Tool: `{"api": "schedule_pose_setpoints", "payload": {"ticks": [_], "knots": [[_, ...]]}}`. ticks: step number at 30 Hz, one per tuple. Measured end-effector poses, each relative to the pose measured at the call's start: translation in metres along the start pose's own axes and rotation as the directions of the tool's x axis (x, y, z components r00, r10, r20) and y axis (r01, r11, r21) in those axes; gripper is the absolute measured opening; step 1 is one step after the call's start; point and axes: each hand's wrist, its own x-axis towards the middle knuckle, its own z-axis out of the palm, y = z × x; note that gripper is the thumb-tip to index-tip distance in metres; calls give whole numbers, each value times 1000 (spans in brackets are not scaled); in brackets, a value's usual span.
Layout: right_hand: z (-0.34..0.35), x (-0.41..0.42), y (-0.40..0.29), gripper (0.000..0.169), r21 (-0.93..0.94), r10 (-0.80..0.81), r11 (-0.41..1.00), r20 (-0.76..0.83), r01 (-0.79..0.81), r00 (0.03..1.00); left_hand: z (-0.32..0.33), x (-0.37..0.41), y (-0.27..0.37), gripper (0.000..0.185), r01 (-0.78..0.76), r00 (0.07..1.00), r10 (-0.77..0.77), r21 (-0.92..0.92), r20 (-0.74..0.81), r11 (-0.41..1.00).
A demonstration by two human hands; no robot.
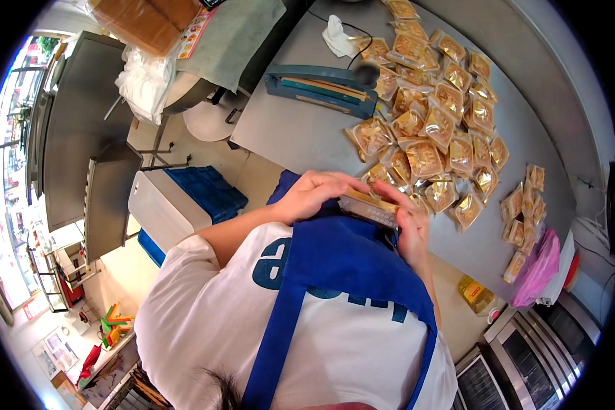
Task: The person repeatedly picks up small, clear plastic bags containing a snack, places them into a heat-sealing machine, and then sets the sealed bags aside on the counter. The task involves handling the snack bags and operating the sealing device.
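Close to my chest, a plastic-wrapped food pack (369, 207) is held between both hands. My left hand (318, 192) grips its one end, and my right hand (407, 212) has its fingers along the other end and top edge. Beyond my hands, many clear packs of golden food (424, 158) lie heaped on the steel table (297, 138). A blue impulse heat sealer (320, 92) rests on the table beside the heap, its arm over the base. A crumpled white tissue (336, 38) lies behind the sealer.
Smaller packs (529, 210) and a pink plastic bag (540, 271) are at the table's right end. Below stands a bottle of yellow oil (474, 296). Left are a white bin (166, 205), blue crates (210, 189), a round stool (207, 122) and a cardboard box (143, 23).
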Motion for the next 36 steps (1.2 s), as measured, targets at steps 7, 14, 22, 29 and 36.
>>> {"api": "schedule_pose_setpoints", "payload": {"ticks": [7,14,22,29,36], "knots": [[-8,5,10,41,42,-32,999,-69,35,997,2,14,-8,24,-195,979,177,221,97,956],[-9,9,8,45,-103,-240,963,90,249,966,3,5,-2,27,-17,1000,17,19,-1,1000],[-2,8,22,47,60,-82,995,134,74,988,1,0,-2,27,65,995,-65,-9,-77,998],[-4,16,16,44,-169,-47,982,205,83,978,-4,1,-8,27,39,992,-42,-25,-118,999],[10,46,20,38,269,282,921,37,-281,959,-16,25,-21,31,77,970,-160,-391,-184,917]]}}
